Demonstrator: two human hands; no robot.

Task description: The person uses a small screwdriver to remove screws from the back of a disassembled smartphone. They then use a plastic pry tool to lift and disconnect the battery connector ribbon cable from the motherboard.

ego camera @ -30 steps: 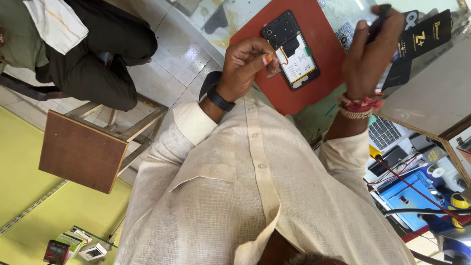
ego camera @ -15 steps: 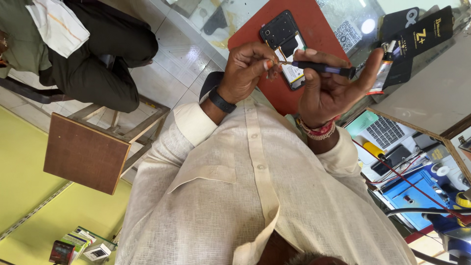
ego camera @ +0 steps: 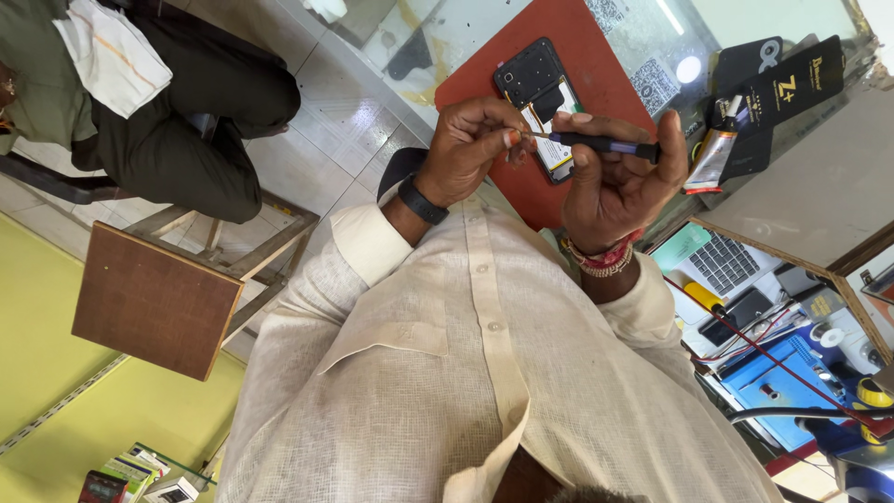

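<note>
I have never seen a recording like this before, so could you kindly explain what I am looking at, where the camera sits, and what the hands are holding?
There is no machine here, only a person at work. The single camera is worn on the person's head and looks down past their cream shirt, so the scene appears tilted.

On the glass counter lies a red mat, and on it an opened phone with its back cover removed.

The right hand holds a thin dark screwdriver. The left hand, with a black wristband, pinches its tip; whether it holds a small part there I cannot tell.

A second person in dark trousers sits to one side.
</note>
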